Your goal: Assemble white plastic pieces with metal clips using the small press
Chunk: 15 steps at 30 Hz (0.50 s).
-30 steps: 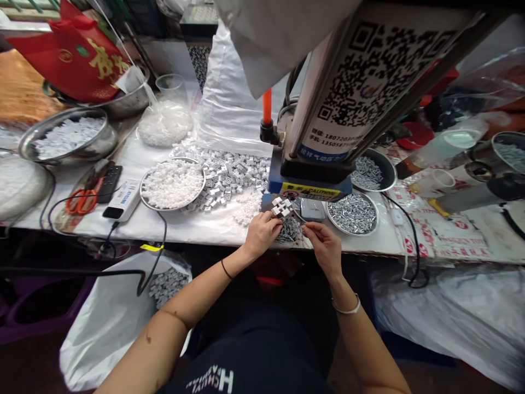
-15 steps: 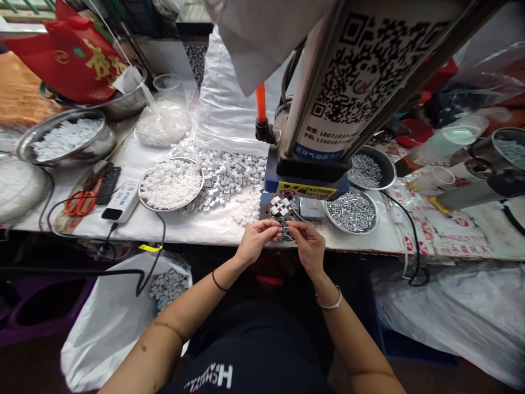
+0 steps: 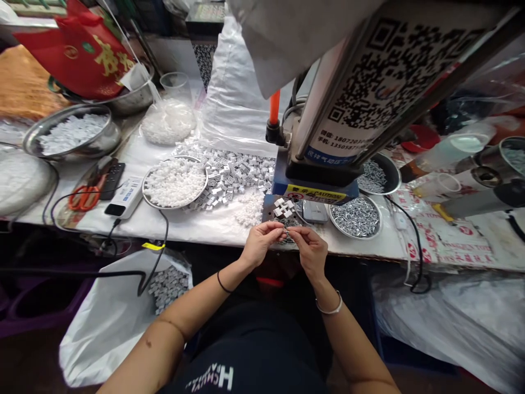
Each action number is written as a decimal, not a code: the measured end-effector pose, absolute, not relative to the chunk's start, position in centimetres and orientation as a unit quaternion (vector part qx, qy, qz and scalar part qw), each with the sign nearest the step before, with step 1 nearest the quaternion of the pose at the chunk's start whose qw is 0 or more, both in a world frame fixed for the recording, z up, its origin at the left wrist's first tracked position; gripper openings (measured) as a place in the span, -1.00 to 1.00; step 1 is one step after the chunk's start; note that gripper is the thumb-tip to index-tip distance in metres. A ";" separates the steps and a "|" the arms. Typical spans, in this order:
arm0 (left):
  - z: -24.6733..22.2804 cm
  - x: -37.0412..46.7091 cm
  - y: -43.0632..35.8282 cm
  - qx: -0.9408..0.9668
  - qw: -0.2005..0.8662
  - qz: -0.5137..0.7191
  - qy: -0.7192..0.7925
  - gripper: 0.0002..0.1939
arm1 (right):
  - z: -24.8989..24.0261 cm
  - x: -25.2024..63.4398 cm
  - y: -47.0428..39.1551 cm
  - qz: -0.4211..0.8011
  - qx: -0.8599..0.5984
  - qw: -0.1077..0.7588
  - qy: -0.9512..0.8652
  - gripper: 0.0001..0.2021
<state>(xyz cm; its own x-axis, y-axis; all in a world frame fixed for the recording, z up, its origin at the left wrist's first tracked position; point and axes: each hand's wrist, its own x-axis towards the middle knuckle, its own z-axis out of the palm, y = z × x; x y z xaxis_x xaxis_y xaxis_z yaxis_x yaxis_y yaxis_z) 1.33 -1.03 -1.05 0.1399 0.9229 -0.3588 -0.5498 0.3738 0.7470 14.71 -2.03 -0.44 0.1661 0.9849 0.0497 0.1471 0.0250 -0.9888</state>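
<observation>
Left: the left hand (image 3: pixel 260 243), its grip pinched nearly closed, thumb against forefinger, on a small part (image 3: pixel 286 233). Centre: the small part, held fingertip to fingertip over the front of the counter (image 3: pixel 221 229); probably light, stiff and easily dropped, best taken by its ends; pale and tiny, its exact shape unclear. Right: the right hand (image 3: pixel 312 250), its grip likewise pinched on the small part.

White tabletop (image 3: pixel 217 224) is brightly lit, apparently from above; under-table area (image 3: pixel 353 276) is dark. Glare on clear plastic bag (image 3: pixel 170 123). Wide-angle stretch at edges; orange bundle (image 3: pixel 28 82) looks soft. QR code (image 3: pixel 388 82) fairly crisp. Small piece (image 3: pixel 287 233) at fingertips (image 3: pixel 279 232) too blurry to identify.
</observation>
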 end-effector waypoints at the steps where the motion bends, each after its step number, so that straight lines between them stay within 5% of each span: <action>1: -1.0 1.3 -1.0 0.226 0.720 0.512 0.410 -0.73 | -0.4 14.7 -2.0 0.401 -0.566 0.512 -0.507 -0.85; 15: -1.6 1.1 -1.4 0.251 0.712 0.523 0.395 -0.77 | -0.2 15.0 -1.9 0.261 -0.533 0.485 -0.642 -0.93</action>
<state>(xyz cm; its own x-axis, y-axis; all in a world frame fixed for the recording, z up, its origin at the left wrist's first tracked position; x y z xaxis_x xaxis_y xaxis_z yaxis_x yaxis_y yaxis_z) 1.13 -1.39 -1.62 0.1404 0.9436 -0.2998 -0.5469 0.3263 0.7710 15.01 -1.89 -0.21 0.0386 0.9376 0.3455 0.4313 0.2962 -0.8522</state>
